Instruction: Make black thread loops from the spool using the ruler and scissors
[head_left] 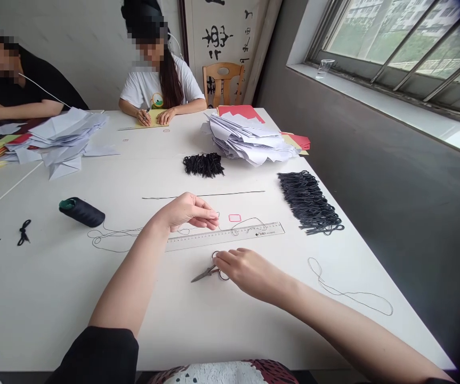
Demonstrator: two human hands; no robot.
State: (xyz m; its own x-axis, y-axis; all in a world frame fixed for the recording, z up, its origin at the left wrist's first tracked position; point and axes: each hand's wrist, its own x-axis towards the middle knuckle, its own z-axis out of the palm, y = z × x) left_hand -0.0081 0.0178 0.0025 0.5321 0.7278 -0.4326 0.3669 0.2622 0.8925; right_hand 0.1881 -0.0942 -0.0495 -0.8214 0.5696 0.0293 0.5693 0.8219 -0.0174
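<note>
Okay, L hand [187, 212] grip together above ruler [225, 236], R hand [249, 269] touching scissors [206, 273], grip unclear

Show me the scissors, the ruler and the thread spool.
Scissors [203, 274], head view, on the blades.
Ruler [224, 238], head view, on its middle.
Thread spool [81, 212], head view, on its dark body.

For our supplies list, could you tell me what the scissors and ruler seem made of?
The scissors look like polished steel, judging by the bright metallic blades. The ruler seems to be clear plastic, perhaps acrylic, since the white table shows through it.
</note>
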